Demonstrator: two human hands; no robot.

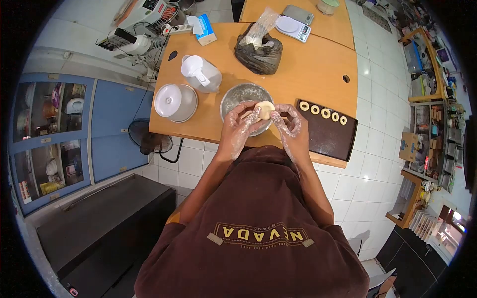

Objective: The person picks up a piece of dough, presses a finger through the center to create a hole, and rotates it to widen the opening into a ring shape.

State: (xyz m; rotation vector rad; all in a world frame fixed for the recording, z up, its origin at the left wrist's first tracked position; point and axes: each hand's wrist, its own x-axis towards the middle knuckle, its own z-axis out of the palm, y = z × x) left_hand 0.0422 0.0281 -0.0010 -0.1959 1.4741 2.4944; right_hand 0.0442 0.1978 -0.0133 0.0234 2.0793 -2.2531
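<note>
Between my two hands is a round, flattened piece of pale dough (266,109), held over a metal bowl (239,94) dusted with flour inside. My left hand (240,126) is closed on the dough's left side, its thumb pressed against the face. Flour coats the fingers of my right hand (292,127), which pinches the right edge of the same piece. To the right, several dough rings (315,110) lie in a row along the far edge of a dark baking tray (330,141). My hands hide part of the bowl.
Left of the bowl stand a white pitcher (201,74) and a white lidded container (175,103). A black plastic bag (258,54) sits behind it. Farther back are a kitchen scale (293,28) and a blue-and-white box (205,31). A fan (149,136) is beside the wooden table (308,67).
</note>
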